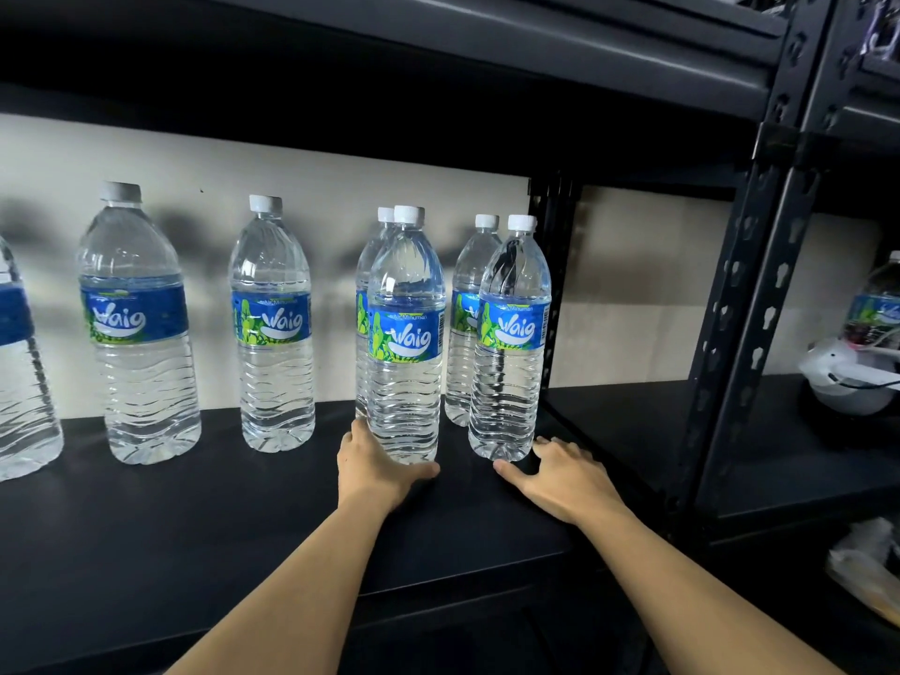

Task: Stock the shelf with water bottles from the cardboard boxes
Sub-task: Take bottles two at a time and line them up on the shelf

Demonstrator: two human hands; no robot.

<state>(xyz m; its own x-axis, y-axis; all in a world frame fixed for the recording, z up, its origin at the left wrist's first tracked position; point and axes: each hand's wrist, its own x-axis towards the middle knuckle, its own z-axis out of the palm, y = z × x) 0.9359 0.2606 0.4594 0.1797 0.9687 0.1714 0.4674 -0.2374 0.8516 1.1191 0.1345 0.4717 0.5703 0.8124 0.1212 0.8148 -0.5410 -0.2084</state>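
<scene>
Head view: the left hand (pixel 375 460) cups the base of the middle bottle (pixel 405 343) at its 12 o'clock, thumb in front and fingers up the bottle's left side. The right hand (pixel 560 472) lies spread on the shelf (pixel 195 509) — thumb just beside the foot of the right bottle (pixel 509 343), at 11 o'clock. More bottles (pixel 272 328) stand upright toward 9 o'clock.

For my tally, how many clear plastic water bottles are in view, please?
8 bottles: one cropped far left, two singles, two front-back pairs, one in right bay; others may hide.
</scene>
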